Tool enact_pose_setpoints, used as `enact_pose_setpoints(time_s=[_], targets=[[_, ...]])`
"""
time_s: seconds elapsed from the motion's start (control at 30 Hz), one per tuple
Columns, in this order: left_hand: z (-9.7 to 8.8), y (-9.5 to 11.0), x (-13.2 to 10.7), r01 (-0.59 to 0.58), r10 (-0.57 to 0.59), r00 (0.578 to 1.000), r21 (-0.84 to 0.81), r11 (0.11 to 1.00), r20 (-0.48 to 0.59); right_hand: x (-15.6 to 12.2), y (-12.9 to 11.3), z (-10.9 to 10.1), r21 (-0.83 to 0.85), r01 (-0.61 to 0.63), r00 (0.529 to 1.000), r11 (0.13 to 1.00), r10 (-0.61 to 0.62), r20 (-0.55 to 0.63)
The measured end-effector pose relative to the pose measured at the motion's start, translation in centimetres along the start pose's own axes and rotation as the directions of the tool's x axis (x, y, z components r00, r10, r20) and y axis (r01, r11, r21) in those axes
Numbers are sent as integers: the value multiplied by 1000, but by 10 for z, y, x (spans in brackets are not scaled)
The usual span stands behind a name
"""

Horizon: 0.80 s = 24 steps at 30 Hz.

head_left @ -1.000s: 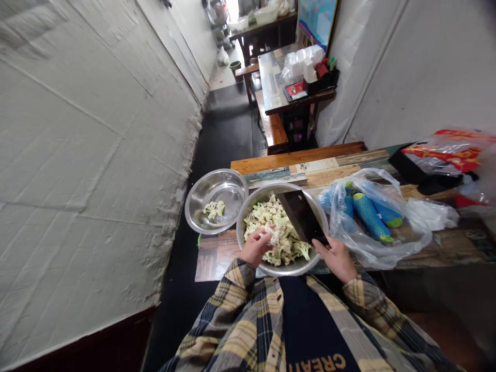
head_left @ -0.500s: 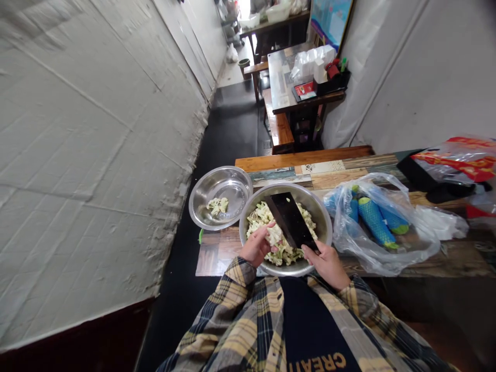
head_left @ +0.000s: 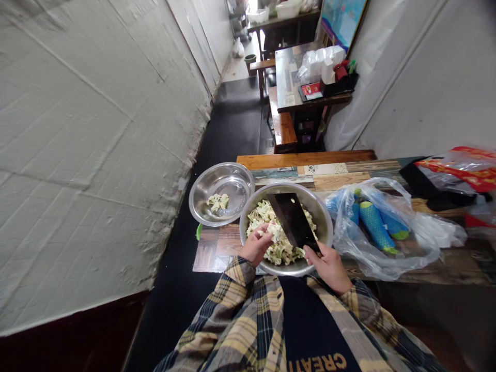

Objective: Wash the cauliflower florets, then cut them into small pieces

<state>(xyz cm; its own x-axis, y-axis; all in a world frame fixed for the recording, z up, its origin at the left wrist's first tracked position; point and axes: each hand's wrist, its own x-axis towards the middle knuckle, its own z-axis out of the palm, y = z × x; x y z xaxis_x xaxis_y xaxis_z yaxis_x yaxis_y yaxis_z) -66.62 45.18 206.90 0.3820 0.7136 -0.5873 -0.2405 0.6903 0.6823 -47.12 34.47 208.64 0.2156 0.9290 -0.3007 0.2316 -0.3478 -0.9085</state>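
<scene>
My right hand grips the handle end of a dark, broad-bladed cleaver, whose blade slants up and left over a large steel bowl. Cut cauliflower florets fill much of that bowl. My left hand is closed on a cauliflower piece, held above the heap beside the blade's left edge. To the left, a second steel bowl has a few florets in it and touches or nearly touches the larger one.
Right of the bowls, a clear plastic bag contains several blue-netted items. Red-printed packaging and a black item lie farther right on the patchwork-wood table. A wooden bench runs behind. A white wall stands at left.
The view has shifted slightly. The cauliflower piece in my left hand shows a little higher, and the cleaver has turned slightly; both hands keep their hold.
</scene>
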Motion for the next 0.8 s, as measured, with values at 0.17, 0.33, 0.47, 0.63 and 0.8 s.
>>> enact_pose_setpoints(time_s=[0.17, 0.33, 0.47, 0.63, 0.8], targets=[[-5, 8, 1, -53, 56, 986, 22, 998, -158, -1, -3, -7, -52, 170, 985, 984, -170, 0], [-10, 19, -4, -97, 97, 981, 10, 995, -168, -10, -4, -12, -102, 212, 976, 972, -207, 62], [-10, 25, -7, -106, 110, 978, 33, 994, -179, -17, 0, -11, -174, 202, 978, 964, -189, 91], [-13, 24, -7, -118, 135, 964, 87, 989, -228, -20, 3, -13, -226, 216, 974, 950, -194, 116], [-16, 24, -10, -126, 150, 956, 112, 986, -250, -19, 3, -15, -278, 252, 965, 927, -218, 146]])
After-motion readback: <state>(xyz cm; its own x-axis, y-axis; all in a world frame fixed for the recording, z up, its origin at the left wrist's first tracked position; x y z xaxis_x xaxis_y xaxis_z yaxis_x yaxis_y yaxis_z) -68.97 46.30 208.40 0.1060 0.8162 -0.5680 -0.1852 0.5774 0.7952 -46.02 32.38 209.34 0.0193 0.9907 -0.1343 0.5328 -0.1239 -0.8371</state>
